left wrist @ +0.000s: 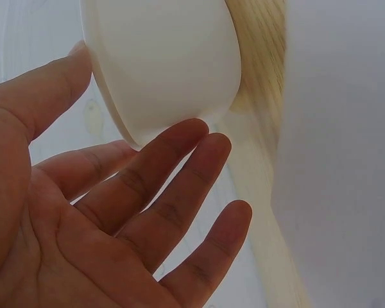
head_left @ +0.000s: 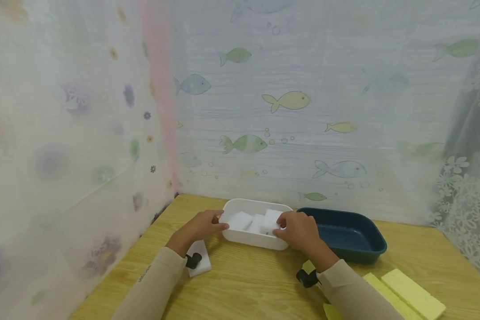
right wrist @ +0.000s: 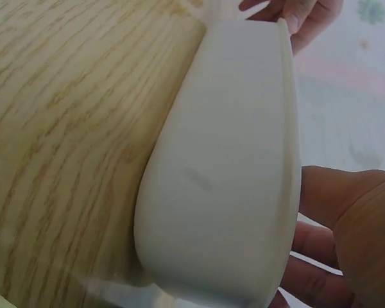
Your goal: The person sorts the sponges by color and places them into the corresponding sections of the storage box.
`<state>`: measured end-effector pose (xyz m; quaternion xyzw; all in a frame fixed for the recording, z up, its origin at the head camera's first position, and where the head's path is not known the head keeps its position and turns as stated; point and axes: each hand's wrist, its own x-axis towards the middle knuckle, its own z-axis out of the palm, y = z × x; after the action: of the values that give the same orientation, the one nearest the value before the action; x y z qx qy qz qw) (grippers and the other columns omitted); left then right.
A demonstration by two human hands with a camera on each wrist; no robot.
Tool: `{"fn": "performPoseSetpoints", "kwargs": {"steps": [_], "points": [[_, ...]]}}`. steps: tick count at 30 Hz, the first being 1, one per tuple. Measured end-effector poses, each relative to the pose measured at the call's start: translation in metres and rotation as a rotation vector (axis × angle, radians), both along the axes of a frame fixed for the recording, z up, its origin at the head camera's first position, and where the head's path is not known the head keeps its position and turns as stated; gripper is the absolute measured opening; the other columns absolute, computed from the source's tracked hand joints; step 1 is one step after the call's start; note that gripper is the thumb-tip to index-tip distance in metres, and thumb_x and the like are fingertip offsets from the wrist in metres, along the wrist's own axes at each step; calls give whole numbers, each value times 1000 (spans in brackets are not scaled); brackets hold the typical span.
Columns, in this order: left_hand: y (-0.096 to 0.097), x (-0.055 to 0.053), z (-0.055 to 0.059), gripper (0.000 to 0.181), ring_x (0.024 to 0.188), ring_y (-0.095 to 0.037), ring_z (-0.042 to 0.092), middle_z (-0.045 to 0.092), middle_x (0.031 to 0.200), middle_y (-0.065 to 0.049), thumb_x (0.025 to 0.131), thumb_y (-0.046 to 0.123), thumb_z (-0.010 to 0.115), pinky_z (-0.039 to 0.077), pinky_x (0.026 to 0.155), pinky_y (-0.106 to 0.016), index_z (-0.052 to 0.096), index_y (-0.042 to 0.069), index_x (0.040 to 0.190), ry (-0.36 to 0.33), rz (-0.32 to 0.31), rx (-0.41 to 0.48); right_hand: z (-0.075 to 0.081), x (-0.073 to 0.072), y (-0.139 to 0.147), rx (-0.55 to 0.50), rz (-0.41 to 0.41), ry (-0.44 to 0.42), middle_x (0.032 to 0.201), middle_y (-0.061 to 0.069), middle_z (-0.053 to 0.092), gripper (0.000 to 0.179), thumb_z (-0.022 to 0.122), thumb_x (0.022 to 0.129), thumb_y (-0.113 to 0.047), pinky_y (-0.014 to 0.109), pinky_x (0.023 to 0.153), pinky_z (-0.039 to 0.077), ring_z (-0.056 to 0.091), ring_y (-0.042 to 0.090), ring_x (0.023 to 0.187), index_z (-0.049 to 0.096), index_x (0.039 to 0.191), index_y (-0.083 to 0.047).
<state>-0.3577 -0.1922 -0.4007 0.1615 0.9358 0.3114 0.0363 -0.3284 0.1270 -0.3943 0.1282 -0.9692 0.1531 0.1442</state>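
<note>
A white plastic container (head_left: 252, 240) stands on the table with several white sponge blocks (head_left: 240, 221) inside. My left hand (head_left: 204, 223) holds its left end, the thumb at the rim and the fingers (left wrist: 173, 205) spread along the outer wall. Over the right end of the container, my right hand (head_left: 301, 230) pinches a white sponge (head_left: 271, 220) between thumb and index finger. In the right wrist view the container's near wall (right wrist: 218, 167) hides that sponge and the fingertips. Another white sponge (head_left: 202, 263) lies under my left wrist.
A dark blue basin (head_left: 344, 233) stands just right of the white container. Several yellow sponges (head_left: 412, 293) lie on the wooden table (head_left: 232, 284) at the front right, partly behind my right forearm. Patterned curtains (head_left: 288, 66) hang behind and at both sides.
</note>
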Motion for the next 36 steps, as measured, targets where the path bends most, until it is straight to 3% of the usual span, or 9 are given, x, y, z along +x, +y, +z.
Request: {"fn": "performPoseSetpoints", "kwargs": {"steps": [5,13,21,27,32,36], "points": [[1,1,1,69,108,-20,67,72,119,-10,100,38,70,55,95,-45,46,5,156,-2,5,5,1,-1,0,-3,-1,-17,89,-9,74,29,86,82,-44,41,74,43,64,13,79,80,99,-21],[1,2,3,69,108,-19,67,72,119,-10,100,38,70,55,95,-44,46,5,156,-2,2,6,4,2,0,16,2,-17,96,-5,76,33,85,84,-45,42,75,45,67,17,85,80,105,-20],[2,0,2,70,106,-18,66,72,119,-9,99,40,71,55,94,-44,47,5,155,-6,21,-9,4,2,-3,-4,37,62,96,-5,76,25,83,87,-42,45,76,47,68,17,85,81,101,-21],[0,-1,1,70,107,-18,66,71,121,-9,99,42,70,55,95,-44,47,7,155,2,16,-31,5,10,-19,-18,143,209,95,-6,75,20,83,87,-40,48,78,51,68,18,87,81,99,-23],[0,-3,0,69,101,-17,64,71,118,-7,99,41,70,55,90,-42,49,6,154,16,-4,-36,1,21,-44,24,283,370,93,-6,74,18,86,84,-35,44,74,52,67,20,84,79,96,-23],[-1,-3,0,68,98,-16,63,72,114,-7,99,40,71,55,88,-41,50,4,152,22,-6,-26,-2,33,-67,33,390,337,95,-7,73,21,86,85,-36,36,73,54,66,14,82,79,99,-22]]}}
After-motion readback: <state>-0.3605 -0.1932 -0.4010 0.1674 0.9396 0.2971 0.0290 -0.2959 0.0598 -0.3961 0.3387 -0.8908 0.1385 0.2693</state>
